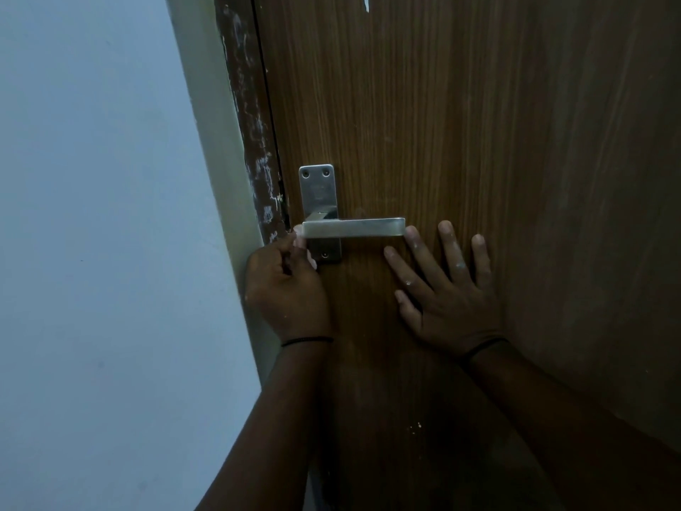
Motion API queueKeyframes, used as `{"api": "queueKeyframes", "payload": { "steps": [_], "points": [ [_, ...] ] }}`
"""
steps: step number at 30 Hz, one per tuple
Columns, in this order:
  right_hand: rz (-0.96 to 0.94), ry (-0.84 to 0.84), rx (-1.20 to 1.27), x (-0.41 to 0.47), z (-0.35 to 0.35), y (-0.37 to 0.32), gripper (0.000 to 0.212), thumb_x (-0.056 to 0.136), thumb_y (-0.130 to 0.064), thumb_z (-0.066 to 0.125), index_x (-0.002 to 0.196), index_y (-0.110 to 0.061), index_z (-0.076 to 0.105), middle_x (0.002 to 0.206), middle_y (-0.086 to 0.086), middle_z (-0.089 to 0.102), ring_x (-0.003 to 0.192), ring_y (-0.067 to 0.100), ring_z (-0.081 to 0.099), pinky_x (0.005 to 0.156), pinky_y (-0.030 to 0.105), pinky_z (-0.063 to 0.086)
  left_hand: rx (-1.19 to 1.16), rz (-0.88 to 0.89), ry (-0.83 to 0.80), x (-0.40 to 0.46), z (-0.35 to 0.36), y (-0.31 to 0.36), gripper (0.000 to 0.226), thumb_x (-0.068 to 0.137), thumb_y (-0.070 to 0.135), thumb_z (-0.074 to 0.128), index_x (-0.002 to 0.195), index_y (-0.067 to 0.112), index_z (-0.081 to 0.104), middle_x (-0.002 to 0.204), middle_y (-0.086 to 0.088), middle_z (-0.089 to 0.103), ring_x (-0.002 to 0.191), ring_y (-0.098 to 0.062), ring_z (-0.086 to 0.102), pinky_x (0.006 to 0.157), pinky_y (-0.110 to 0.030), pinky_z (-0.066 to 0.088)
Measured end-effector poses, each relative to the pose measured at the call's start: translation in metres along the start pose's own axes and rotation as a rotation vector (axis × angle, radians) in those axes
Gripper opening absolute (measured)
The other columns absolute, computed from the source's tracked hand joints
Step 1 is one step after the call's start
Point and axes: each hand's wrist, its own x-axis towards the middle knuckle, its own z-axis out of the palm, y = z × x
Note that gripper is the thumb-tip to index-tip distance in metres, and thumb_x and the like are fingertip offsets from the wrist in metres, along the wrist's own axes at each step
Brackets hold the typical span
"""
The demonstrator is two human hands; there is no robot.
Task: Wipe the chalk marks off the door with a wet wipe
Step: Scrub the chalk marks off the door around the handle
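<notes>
wet wipe (pixel 300 242) pinched in the left hand (pixel 285 289) by the handle (pixel 353 228); right hand (pixel 447 289) flat, spread, bracing the door (pixel 460 123). best: short, firm strokes.

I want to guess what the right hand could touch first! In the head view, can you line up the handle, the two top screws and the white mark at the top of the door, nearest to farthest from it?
From the right hand, flat on the door:
1. Handle, its end just by the fingertips, up-left.
2. Top screws, higher on the plate, further left.
3. White mark, at the door's top edge, farthest.
</notes>
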Motion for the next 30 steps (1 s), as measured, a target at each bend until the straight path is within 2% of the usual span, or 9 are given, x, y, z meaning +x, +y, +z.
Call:
{"api": "queueKeyframes", "payload": {
  "steps": [3, 5, 9, 13, 16, 20, 22, 25, 30],
  "points": [
    [0.000, -0.011, 0.007, 0.000, -0.001, 0.000, 0.064, 0.099, -0.050, 0.045, 0.156, -0.026, 0.031, 0.164, 0.006, 0.024, 0.151, 0.037, 0.018, 0.119, 0.062, 0.014, -0.148, 0.005, 0.033, 0.024, -0.001, 0.013, 0.021, 0.090, 0.029, 0.068, 0.095, 0.011, 0.077, 0.086, -0.003, 0.074, 0.083, -0.011, 0.067, 0.076, -0.017, 0.052],
    [0.002, -0.005, 0.011, 0.001, -0.002, 0.000, 0.063, 0.099, -0.050, 0.044, 0.156, -0.026, 0.030, 0.164, 0.006, 0.025, 0.150, 0.037, 0.020, 0.118, 0.062, 0.016, -0.202, 0.041, -0.102, 0.039, 0.001, 0.022, 0.017, 0.090, 0.029, 0.068, 0.095, 0.016, 0.077, 0.087, -0.001, 0.074, 0.084, -0.012, 0.069, 0.076, -0.021, 0.054],
    [0.005, -0.006, 0.015, 0.002, -0.002, -0.001, 0.063, 0.099, -0.050, 0.045, 0.156, -0.027, 0.031, 0.163, 0.006, 0.026, 0.150, 0.037, 0.022, 0.117, 0.063, 0.018, -0.083, 0.084, -0.436, 0.063, -0.004, 0.026, 0.007, 0.084, 0.030, 0.074, 0.090, 0.032, 0.073, 0.085, 0.012, 0.073, 0.079, 0.001, 0.068, 0.073, -0.014, 0.053],
    [0.008, -0.004, 0.010, 0.001, -0.003, -0.001, 0.062, 0.098, -0.050, 0.046, 0.154, -0.027, 0.035, 0.162, 0.006, 0.029, 0.150, 0.037, 0.023, 0.118, 0.062, 0.018, -0.130, -0.063, -0.559, 0.074, -0.017, 0.024, 0.013, 0.085, 0.015, 0.073, 0.082, 0.028, 0.074, 0.077, 0.005, 0.073, 0.067, -0.007, 0.067, 0.065, -0.027, 0.057],
    [0.005, -0.004, 0.001, 0.001, -0.002, 0.000, 0.063, 0.098, -0.050, 0.046, 0.155, -0.027, 0.034, 0.163, 0.006, 0.028, 0.149, 0.037, 0.023, 0.117, 0.063, 0.019, -0.124, -0.019, -0.515, 0.067, -0.027, 0.026, 0.014, 0.085, 0.016, 0.072, 0.078, 0.028, 0.074, 0.076, 0.009, 0.072, 0.069, -0.004, 0.067, 0.067, -0.020, 0.053],
    [0.010, -0.013, 0.022, 0.001, -0.001, 0.000, 0.064, 0.098, -0.051, 0.046, 0.155, -0.027, 0.032, 0.164, 0.006, 0.025, 0.150, 0.037, 0.021, 0.118, 0.063, 0.016, 0.136, 0.336, -0.417, 0.048, -0.021, 0.041, 0.011, 0.084, 0.034, 0.073, 0.082, 0.024, 0.077, 0.078, 0.008, 0.067, 0.071, 0.000, 0.055, 0.066, -0.003, 0.036],
    [0.006, -0.014, 0.029, 0.001, 0.000, 0.001, 0.065, 0.098, -0.052, 0.045, 0.156, -0.027, 0.030, 0.165, 0.006, 0.024, 0.151, 0.037, 0.019, 0.118, 0.063, 0.016, 0.175, 0.436, -0.338, 0.021, -0.009, 0.051, 0.010, 0.086, 0.024, 0.073, 0.082, 0.015, 0.075, 0.083, -0.001, 0.062, 0.073, -0.004, 0.049, 0.064, -0.007, 0.034],
    [0.013, 0.021, 0.020, -0.001, 0.002, -0.001, 0.068, 0.097, -0.053, 0.046, 0.157, -0.028, 0.027, 0.164, 0.004, 0.027, 0.151, 0.036, 0.019, 0.118, 0.062, 0.016, 0.104, 0.559, -0.206, -0.020, 0.012, 0.059, 0.006, 0.088, 0.007, 0.070, 0.082, 0.004, 0.071, 0.078, -0.008, 0.058, 0.067, -0.013, 0.052, 0.058, -0.025, 0.045],
    [0.014, 0.069, 0.032, 0.000, 0.004, -0.001, 0.074, 0.094, -0.057, 0.049, 0.157, -0.026, 0.026, 0.163, 0.003, 0.028, 0.151, 0.035, 0.021, 0.118, 0.061, 0.017, 0.070, 0.572, -0.107, -0.030, 0.031, 0.062, 0.008, 0.089, 0.005, 0.069, 0.082, 0.003, 0.072, 0.075, -0.008, 0.058, 0.065, -0.014, 0.052, 0.057, -0.026, 0.046]
  ]
}}
